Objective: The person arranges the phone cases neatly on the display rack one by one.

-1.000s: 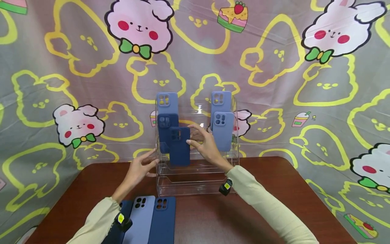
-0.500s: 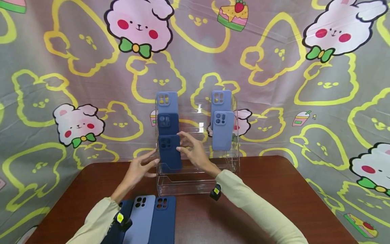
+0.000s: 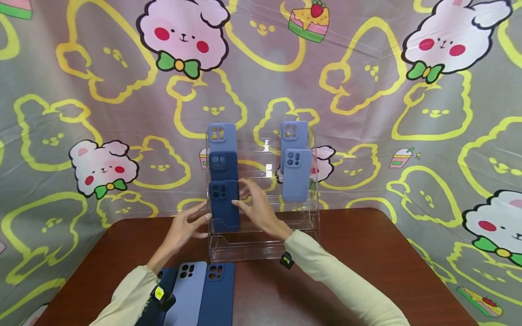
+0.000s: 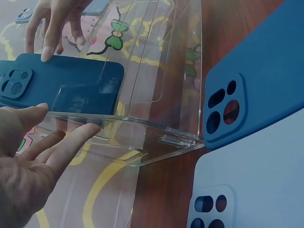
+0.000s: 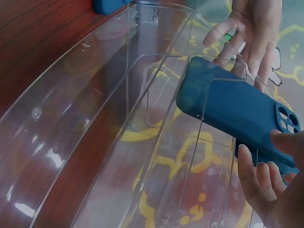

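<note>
Left of centre in the head view, navy phone case (image 3: 225,213): one, upright on the clear stand (image 3: 253,254), its lower end behind a clear front lip; camera cutouts toward the top.
Right hand (image 3: 260,209): at the navy phone case's right edge; fingers grasping that edge, thumb on the front.
Left hand (image 3: 182,227): at the stand's left side panel; fingers released, loosely extended, thumb tip by the panel's edge.
Left column of the stand: three cases, stepped; below, the case at the right hand; above it, a second navy case (image 3: 228,174); at the top, a light blue case (image 3: 226,144).
Right column of the stand: two pale cases, the upper pale case (image 3: 302,141) partly covered by the lower pale case (image 3: 297,186).
Lower left of the frame: three cases side by side on the table (image 3: 359,253); a flat navy case (image 3: 218,299) at right, a flat light blue case (image 3: 186,299) in the middle, a dark blue case (image 3: 152,318) at left, partly hidden by the left forearm.
Sleeves: two, pale; left sleeve (image 3: 125,295), right sleeve (image 3: 339,277).
Wrist devices: two, black with a yellow mark; one at the left wrist (image 3: 161,295), one at the right (image 3: 287,260).
Backdrop: patterned cloth (image 3: 367,129) behind the table; yellow-outlined figures, white rabbits with green bows.
</note>
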